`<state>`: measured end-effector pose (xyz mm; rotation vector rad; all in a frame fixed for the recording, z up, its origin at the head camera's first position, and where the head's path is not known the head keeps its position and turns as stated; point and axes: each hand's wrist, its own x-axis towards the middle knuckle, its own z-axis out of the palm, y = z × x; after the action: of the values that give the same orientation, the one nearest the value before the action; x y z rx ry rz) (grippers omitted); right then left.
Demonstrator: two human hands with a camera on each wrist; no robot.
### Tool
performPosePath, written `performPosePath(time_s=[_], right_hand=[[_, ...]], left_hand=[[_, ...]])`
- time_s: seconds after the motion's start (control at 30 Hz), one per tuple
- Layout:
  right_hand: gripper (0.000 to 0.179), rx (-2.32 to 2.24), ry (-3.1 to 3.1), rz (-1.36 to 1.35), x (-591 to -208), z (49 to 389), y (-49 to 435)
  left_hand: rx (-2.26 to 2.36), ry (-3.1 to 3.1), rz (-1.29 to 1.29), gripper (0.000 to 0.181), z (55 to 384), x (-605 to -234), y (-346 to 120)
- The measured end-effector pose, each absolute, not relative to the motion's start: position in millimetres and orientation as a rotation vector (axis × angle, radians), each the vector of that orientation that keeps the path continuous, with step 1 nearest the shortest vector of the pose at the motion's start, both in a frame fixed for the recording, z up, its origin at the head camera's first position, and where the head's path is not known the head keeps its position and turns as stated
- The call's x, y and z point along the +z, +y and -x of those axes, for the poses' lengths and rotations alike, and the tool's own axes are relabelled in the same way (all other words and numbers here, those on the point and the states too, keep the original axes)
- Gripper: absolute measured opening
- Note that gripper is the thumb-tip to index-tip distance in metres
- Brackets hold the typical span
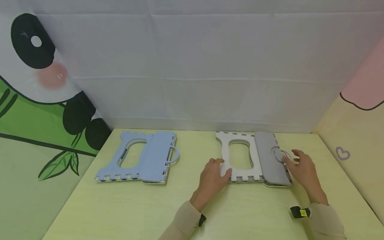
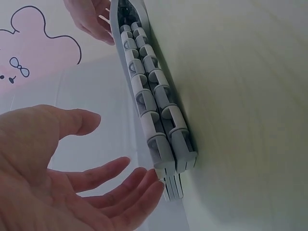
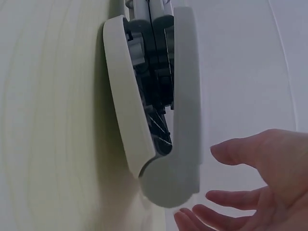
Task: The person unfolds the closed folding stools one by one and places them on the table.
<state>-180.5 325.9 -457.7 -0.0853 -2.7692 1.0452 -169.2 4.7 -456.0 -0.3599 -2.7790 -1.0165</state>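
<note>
A folded white-and-grey step stool (image 1: 241, 173) lies flat on the table, its grey top panel (image 1: 270, 163) on the right and a ring-shaped handle on that edge. My left hand (image 1: 211, 176) is at the stool's left end, fingers parted; in the left wrist view the left hand (image 2: 91, 178) has its fingertips close to the hinged edge (image 2: 156, 96). Beside the handle is my right hand (image 1: 303, 168), thumb near the ring. The right wrist view shows the right hand (image 3: 260, 183) with loosely bent, spread fingers near the stool's rounded end (image 3: 168, 180).
A folded blue step stool (image 1: 157, 155) lies to the left on the pale yellow table (image 1: 120, 210), its handle (image 1: 175, 155) pointing right. A white cloth wall (image 1: 210, 66) rises behind the table, and a cartoon-printed wall (image 1: 360, 140) stands at the right.
</note>
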Motion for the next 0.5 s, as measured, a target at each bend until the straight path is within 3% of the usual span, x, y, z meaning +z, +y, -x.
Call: performPosePath(time_s=[0.27,0.5], right_hand=[[0.075,1.127,-2.895,0.122,-457.0,183.0,329.7],[0.075,1.187,-2.961,0.181,-458.7,186.9,332.2]], left_hand=[[-1.029,-2.814,0.358,0.043,170.5,-456.6,11.7],[-0.980,-2.845,0.412,0.048,171.3,-458.2,14.0]])
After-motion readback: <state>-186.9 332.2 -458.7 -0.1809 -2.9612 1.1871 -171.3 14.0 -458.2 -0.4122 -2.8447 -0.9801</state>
